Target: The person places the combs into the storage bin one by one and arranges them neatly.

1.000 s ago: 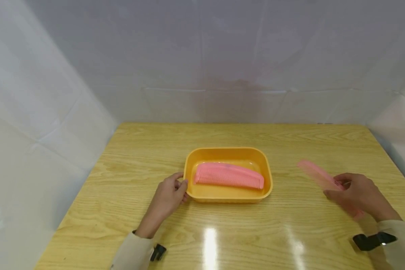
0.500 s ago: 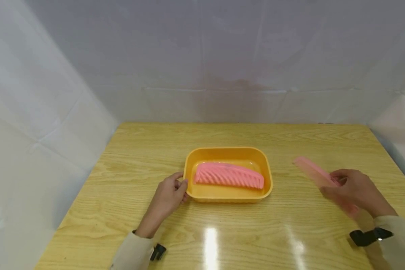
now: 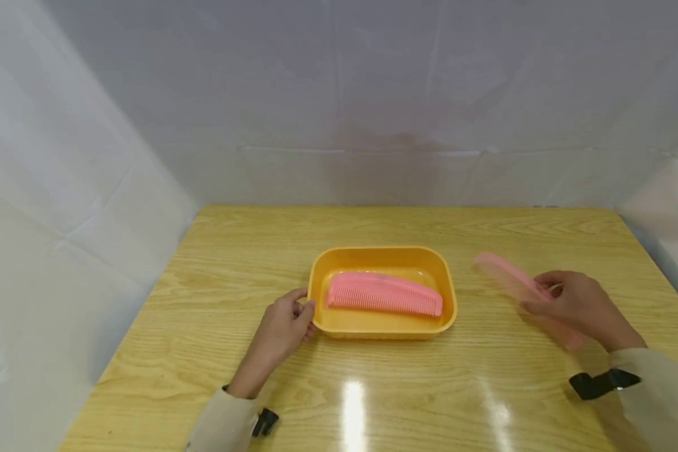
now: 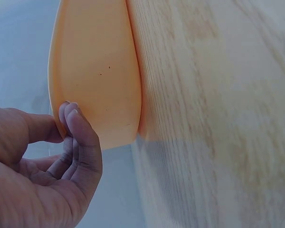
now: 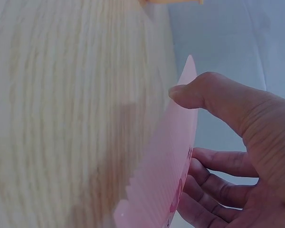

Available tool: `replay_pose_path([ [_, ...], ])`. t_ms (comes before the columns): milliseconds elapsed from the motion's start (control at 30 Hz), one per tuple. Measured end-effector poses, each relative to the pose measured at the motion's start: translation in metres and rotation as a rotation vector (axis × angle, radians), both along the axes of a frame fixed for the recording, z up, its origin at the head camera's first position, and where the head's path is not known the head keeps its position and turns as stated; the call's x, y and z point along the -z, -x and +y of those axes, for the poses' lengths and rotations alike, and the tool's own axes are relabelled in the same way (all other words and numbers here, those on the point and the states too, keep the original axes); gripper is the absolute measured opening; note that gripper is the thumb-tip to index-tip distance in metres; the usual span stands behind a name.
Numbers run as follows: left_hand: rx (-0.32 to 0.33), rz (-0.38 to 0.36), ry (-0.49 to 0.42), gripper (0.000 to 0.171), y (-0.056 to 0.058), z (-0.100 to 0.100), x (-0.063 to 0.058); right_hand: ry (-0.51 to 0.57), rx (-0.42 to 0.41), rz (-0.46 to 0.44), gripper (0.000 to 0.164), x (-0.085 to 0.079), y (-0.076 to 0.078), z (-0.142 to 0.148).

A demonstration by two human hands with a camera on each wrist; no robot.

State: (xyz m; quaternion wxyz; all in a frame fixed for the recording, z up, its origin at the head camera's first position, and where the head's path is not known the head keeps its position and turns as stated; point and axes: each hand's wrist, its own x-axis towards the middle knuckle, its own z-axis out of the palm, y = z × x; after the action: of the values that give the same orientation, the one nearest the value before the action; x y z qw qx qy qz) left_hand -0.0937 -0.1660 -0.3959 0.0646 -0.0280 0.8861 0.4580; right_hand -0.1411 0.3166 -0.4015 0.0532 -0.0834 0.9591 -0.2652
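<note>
A yellow-orange plastic tray [image 3: 382, 334] stands on the wooden table, with one pink comb [image 3: 384, 294] lying flat in it. My left hand [image 3: 282, 323] pinches the tray's left rim between thumb and fingers; the left wrist view shows the fingers against the tray's outer wall [image 4: 97, 76]. To the right of the tray, my right hand [image 3: 579, 307] holds a second pink comb [image 3: 505, 271] above the table. In the right wrist view the thumb presses one face of that comb [image 5: 166, 147] and the fingers lie behind it. Its middle is partly hidden by the hand.
The wooden table [image 3: 248, 251] reaches to a pale sheet wall [image 3: 294, 169] at the back, with more sheeting on both sides. Black straps with clips [image 3: 604, 383] sit on both wrists. A glare streak [image 3: 352, 414] shows near the front.
My right hand has moved left and slightly away from me, carrying its comb nearer the tray. The left hand, the tray and the comb inside it have stayed put.
</note>
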Motion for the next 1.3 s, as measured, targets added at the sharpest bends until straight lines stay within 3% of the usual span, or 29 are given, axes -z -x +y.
replay_pose_path([
  [567, -0.001, 0.005, -0.008, 0.043, 0.000, 0.001, 0.001, 0.014, -0.032, -0.008, 0.071, -0.024, 0.015, -0.033],
  [900, 0.001, 0.006, -0.010, 0.044, 0.000, 0.000, 0.000, 0.037, -0.077, 0.029, 0.066, -0.040, 0.026, -0.061],
  [1300, 0.003, 0.010, -0.007, 0.044, -0.001, -0.001, 0.000, 0.050, -0.126, 0.073, 0.060, -0.050, 0.037, -0.093],
])
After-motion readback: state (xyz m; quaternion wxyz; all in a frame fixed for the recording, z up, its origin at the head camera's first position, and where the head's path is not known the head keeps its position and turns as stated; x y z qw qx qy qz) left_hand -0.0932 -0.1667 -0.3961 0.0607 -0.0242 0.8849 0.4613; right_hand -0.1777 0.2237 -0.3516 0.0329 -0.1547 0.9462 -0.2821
